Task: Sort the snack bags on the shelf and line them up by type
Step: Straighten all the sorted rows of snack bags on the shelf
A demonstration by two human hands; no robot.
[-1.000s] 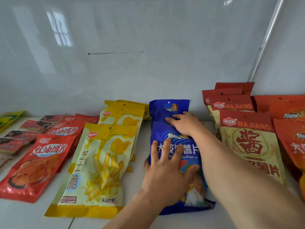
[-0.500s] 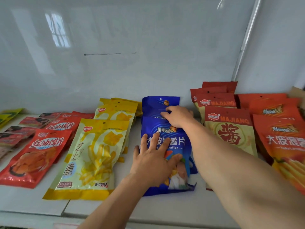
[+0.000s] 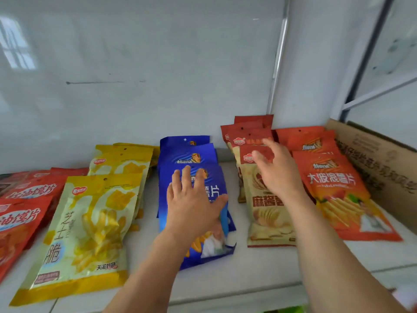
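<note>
Snack bags lie in rows on a white shelf (image 3: 259,274). My left hand (image 3: 194,199) rests flat, fingers spread, on the front blue chip bag (image 3: 216,240) of a blue stack in the middle. My right hand (image 3: 276,168) hovers with relaxed fingers over the beige-and-red sesame chip bags (image 3: 268,218) to the right of the blue stack, holding nothing. Yellow cheese-stick bags (image 3: 88,224) lie left of the blue ones. Red bags (image 3: 20,213) fill the far left, and orange chip bags (image 3: 338,188) sit at the right.
A brown cardboard box (image 3: 381,163) stands at the far right beside the orange bags. A white glossy back wall (image 3: 140,75) and a metal upright (image 3: 278,55) close the shelf behind. The shelf's front edge runs below the bags.
My right hand has left the back of the blue stack and swung right over the sesame chip bags. My left hand stays on the blue bag. The view has turned right.
</note>
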